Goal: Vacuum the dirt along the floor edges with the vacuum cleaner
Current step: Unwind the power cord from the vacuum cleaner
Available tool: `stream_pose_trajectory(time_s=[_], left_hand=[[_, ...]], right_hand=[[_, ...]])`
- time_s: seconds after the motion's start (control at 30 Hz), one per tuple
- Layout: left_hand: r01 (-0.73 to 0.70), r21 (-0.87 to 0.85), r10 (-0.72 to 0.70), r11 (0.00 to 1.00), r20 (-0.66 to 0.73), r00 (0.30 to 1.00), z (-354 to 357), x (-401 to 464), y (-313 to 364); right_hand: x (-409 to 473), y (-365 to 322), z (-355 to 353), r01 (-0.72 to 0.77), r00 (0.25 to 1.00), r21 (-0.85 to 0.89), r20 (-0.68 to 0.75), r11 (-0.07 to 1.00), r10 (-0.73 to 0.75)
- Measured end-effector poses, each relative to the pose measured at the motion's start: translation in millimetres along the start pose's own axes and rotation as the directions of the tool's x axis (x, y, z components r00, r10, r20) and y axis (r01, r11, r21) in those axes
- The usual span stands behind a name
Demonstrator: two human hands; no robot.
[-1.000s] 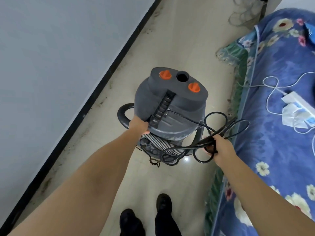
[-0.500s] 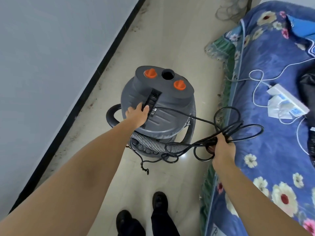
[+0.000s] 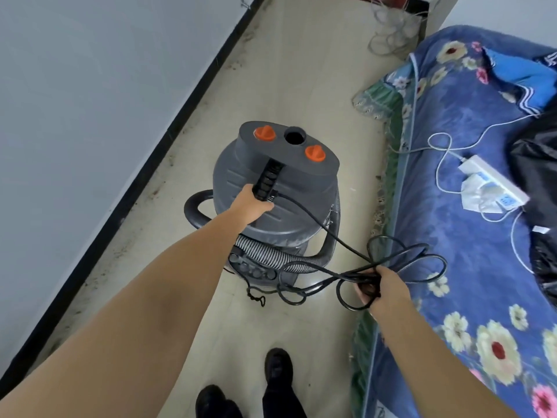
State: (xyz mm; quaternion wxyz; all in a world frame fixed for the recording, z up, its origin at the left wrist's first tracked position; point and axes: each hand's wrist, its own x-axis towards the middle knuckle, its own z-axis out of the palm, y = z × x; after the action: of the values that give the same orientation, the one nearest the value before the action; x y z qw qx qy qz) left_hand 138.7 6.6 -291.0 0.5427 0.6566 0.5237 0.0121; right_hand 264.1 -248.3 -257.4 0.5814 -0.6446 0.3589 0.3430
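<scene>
A grey drum vacuum cleaner (image 3: 289, 188) with two orange knobs stands on the floor between the wall and the bed. My left hand (image 3: 251, 203) grips the black ribbed handle (image 3: 268, 179) on top of its lid. My right hand (image 3: 381, 289) holds a bundle of looped black power cord (image 3: 401, 260) to the right of the drum, near the bed's edge. A striped hose (image 3: 265, 254) wraps round the drum's lower front. Dirt specks (image 3: 156, 191) lie along the floor beside the black skirting.
A grey wall with black skirting (image 3: 144, 164) runs along the left. A bed with a blue flowered cover (image 3: 470, 236) fills the right, with a white power strip (image 3: 494, 182) and cables on it. A tangle of wire (image 3: 391, 28) lies at the far end. My shoes (image 3: 278, 366) stand below.
My left hand has slid up the lid onto the ribbed handle and closed on it. My right hand has drawn the cord bundle further right, away from the drum.
</scene>
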Motion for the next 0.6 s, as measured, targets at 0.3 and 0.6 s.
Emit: stream_pose_trajectory(time_s=[0.3, 0.6], left_hand=[[0.083, -0.096, -0.081, 0.992, 0.028, 0.996, 0.7, 31.1, 12.5], [-0.189, -0.015, 0.189, 0.982, -0.021, 0.982, 66.9, -106.2, 50.0]], right_hand=[[30.2, 12.9, -10.5, 0.044, 0.998, -0.097, -0.030, 0.994, -0.047], [-44.1, -20.8, -12.2, 0.448, 0.860, -0.024, 0.283, 0.894, -0.424]])
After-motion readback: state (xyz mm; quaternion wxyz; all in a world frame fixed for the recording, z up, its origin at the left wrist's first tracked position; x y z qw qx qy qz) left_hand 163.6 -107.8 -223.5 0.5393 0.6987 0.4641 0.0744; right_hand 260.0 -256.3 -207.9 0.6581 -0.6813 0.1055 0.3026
